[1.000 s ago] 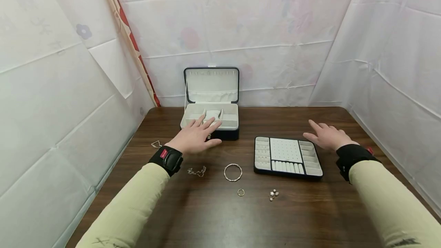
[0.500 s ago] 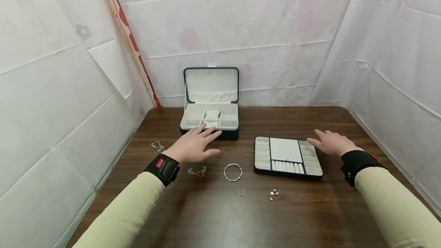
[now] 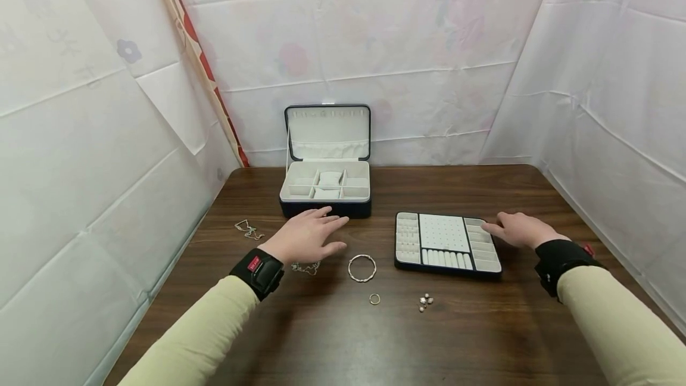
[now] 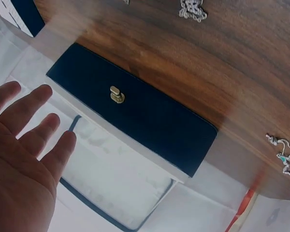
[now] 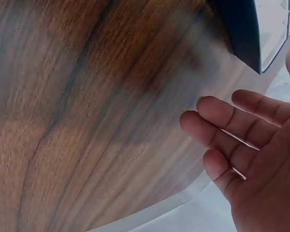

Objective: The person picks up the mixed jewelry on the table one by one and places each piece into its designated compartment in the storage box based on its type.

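Note:
My left hand (image 3: 308, 236) hovers with spread fingers in front of the jewelry box (image 3: 326, 207), which stands with its lid up at the back of the table. Its dark blue front and brass clasp (image 4: 117, 94) show in the left wrist view. At the right edge of the jewelry tray (image 3: 445, 243), my right hand (image 3: 522, 231) has relaxed fingers; its thumb overlaps the tray's corner in the head view. Nothing is in either hand. A chain necklace (image 3: 305, 268) lies partly hidden below the left hand.
A bracelet (image 3: 362, 268), a ring (image 3: 374, 299) and several small pearl-like pieces (image 3: 426, 301) lie on the brown table (image 3: 354, 350). Another chain (image 3: 249, 229) is at the left, left of the box. White cloth walls (image 3: 418, 46) enclose the back and sides.
My left hand has drawn back from over the box's front edge, uncovering its compartments and moving over the near chain. My right hand has lowered toward the tray's right edge.

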The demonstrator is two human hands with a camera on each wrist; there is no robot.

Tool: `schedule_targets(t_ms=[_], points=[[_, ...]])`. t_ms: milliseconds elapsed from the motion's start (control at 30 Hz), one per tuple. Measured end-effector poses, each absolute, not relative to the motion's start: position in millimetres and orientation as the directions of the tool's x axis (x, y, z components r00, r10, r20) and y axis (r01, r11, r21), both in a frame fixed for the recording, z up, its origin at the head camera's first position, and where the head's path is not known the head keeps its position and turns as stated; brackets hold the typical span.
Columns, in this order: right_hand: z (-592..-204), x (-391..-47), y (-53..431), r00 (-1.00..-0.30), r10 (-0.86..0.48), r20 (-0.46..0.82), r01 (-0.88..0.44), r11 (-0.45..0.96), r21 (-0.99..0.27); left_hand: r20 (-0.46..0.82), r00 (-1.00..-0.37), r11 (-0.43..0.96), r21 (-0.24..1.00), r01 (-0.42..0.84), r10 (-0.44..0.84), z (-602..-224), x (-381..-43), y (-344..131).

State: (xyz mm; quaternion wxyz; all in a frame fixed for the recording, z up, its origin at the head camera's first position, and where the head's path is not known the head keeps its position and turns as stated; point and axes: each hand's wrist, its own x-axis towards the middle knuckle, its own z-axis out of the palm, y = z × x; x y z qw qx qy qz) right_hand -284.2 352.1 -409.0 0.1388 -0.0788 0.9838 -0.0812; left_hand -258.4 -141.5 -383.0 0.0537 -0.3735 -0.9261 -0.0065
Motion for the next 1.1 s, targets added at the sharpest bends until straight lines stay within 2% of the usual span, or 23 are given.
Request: schedule_targets(t_ms=[267,867,1100], points=[[-413,-281,353,-0.949,-0.191,-0.25,-0.146,0.972,-0.186,0.073,-0.708,0.711,-0.045,0.701,0.703,-391,-254,-139],[-422,-278,349,-0.936,-0.23,-0.266,-0.188,0.967,-0.174,0.062,-0.638,0.64,-0.028,0.768,0.768,-398,-236,-125],[-424,-278,347,-0.933,-0.247,-0.261,-0.204,0.962,-0.182,0.106,-0.572,0.579,-0.054,0.813,0.813,-403,-230,-118]])
